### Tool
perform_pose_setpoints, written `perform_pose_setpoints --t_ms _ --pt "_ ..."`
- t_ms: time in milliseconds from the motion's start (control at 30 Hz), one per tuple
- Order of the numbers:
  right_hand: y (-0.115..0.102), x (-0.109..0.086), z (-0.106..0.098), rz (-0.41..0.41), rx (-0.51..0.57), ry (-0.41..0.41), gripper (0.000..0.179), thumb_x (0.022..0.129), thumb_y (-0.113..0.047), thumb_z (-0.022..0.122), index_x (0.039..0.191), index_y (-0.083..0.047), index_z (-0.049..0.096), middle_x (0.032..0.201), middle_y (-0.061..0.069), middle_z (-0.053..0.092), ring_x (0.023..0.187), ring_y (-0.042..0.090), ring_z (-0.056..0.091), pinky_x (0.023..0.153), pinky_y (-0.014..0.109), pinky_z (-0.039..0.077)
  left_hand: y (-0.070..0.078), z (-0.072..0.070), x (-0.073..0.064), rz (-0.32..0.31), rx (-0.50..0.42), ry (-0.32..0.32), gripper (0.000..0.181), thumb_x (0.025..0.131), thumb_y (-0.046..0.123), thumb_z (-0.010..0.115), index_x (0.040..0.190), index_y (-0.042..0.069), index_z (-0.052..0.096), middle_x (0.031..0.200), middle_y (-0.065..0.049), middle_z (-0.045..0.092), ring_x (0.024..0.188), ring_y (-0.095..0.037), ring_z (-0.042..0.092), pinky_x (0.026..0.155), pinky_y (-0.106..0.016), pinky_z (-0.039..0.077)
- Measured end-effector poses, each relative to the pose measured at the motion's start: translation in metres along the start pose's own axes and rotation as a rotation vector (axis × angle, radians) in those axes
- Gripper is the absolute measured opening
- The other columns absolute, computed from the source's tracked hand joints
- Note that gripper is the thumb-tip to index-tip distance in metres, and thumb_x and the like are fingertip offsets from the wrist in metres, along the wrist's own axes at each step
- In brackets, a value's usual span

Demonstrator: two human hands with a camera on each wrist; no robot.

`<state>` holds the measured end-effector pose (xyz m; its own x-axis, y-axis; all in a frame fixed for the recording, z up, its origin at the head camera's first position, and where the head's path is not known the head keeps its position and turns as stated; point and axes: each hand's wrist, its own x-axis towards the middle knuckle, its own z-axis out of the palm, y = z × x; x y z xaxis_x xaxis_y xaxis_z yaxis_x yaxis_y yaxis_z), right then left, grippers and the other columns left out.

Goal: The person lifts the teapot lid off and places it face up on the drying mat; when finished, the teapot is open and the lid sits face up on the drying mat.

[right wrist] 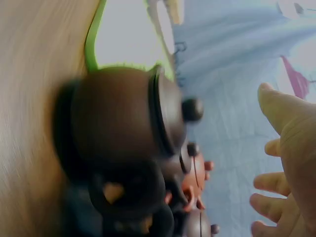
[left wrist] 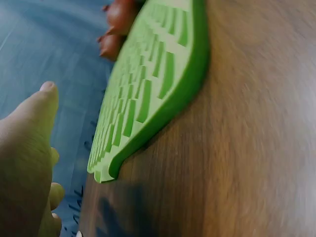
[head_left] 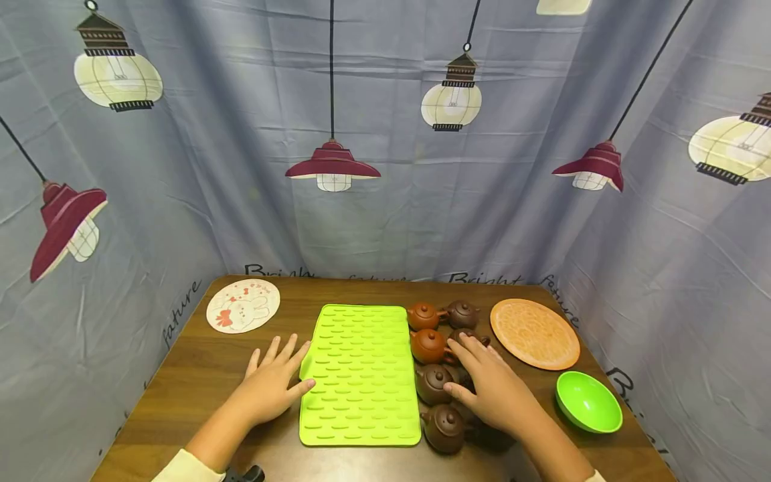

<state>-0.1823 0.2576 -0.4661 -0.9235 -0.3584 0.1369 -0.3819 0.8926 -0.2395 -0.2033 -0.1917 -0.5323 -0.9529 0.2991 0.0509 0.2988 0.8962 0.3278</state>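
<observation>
My left hand [head_left: 272, 383] hovers at the left edge of a lime-green mat [head_left: 360, 375], fingers spread and holding nothing. In the left wrist view the thumb [left wrist: 37, 111] is apart from the ridged mat [left wrist: 143, 94]. Over the teapots right of the mat, my right hand [head_left: 490, 385] is spread with nothing in its grasp. Beneath and beside it stand two reddish teapots [head_left: 430, 346] and several dark brown ones [head_left: 444, 428], some partly covered by the hand. The right wrist view shows a dark brown teapot [right wrist: 118, 113] up close, its lid on, away from the fingers [right wrist: 271, 182].
A round orange patterned mat [head_left: 535, 333] lies at the right, with a bright green bowl [head_left: 588, 402] nearer the front. At the back left is a round white mat [head_left: 243, 306] with a rabbit print. Grey-blue curtains [head_left: 361, 227] enclose the wooden table [head_left: 193, 375].
</observation>
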Motion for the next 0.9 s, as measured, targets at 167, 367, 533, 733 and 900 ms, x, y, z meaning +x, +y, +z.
perform_pose_setpoints --t_ms 167,367,533,733,900 --pt "-0.009 -0.017 0.005 0.029 0.142 -0.002 0.080 0.094 -0.046 0.078 0.162 -0.025 0.041 0.167 0.013 0.040 0.150 0.040 0.043 0.115 0.066 0.043 -0.004 0.006 -0.004 -0.056 -0.186 -0.042 0.088 0.100 0.064 0.058 0.169 0.025 0.020 0.175 -0.017 0.011 0.159 -0.054 0.000 0.117 -0.084 -0.003" --pt "-0.015 -0.031 0.010 0.042 0.213 0.023 0.073 0.093 -0.041 0.079 0.157 -0.026 0.048 0.160 0.005 0.049 0.145 0.034 0.050 0.114 0.060 0.047 -0.006 0.017 -0.008 -0.089 -0.426 -0.045 0.086 0.104 0.056 0.057 0.169 0.015 0.019 0.173 -0.025 0.011 0.156 -0.059 -0.003 0.115 -0.085 -0.009" --pt "-0.016 -0.039 0.016 0.071 0.250 0.039 0.065 0.092 -0.042 0.080 0.149 -0.021 0.058 0.146 -0.003 0.060 0.134 0.026 0.060 0.108 0.051 0.054 -0.006 0.030 -0.014 -0.094 -0.440 0.044 0.085 0.099 0.055 0.067 0.165 0.012 0.033 0.170 -0.025 0.026 0.156 -0.058 0.011 0.119 -0.082 -0.001" --pt "-0.017 -0.042 0.024 0.061 0.257 0.009 0.060 0.090 -0.051 0.078 0.142 -0.024 0.064 0.138 -0.008 0.063 0.126 0.022 0.063 0.102 0.046 0.058 -0.008 0.036 -0.015 -0.073 -0.384 0.109 0.086 0.094 0.058 0.071 0.161 0.013 0.042 0.169 -0.020 0.033 0.156 -0.054 0.020 0.120 -0.081 0.011" --pt "-0.017 -0.042 0.029 -0.017 0.233 0.003 0.056 0.090 -0.057 0.075 0.136 -0.025 0.068 0.134 -0.011 0.064 0.122 0.020 0.064 0.098 0.044 0.059 -0.011 0.037 -0.016 -0.060 -0.322 0.079 0.088 0.090 0.063 0.074 0.159 0.017 0.047 0.169 -0.013 0.035 0.157 -0.051 0.019 0.119 -0.081 0.015"
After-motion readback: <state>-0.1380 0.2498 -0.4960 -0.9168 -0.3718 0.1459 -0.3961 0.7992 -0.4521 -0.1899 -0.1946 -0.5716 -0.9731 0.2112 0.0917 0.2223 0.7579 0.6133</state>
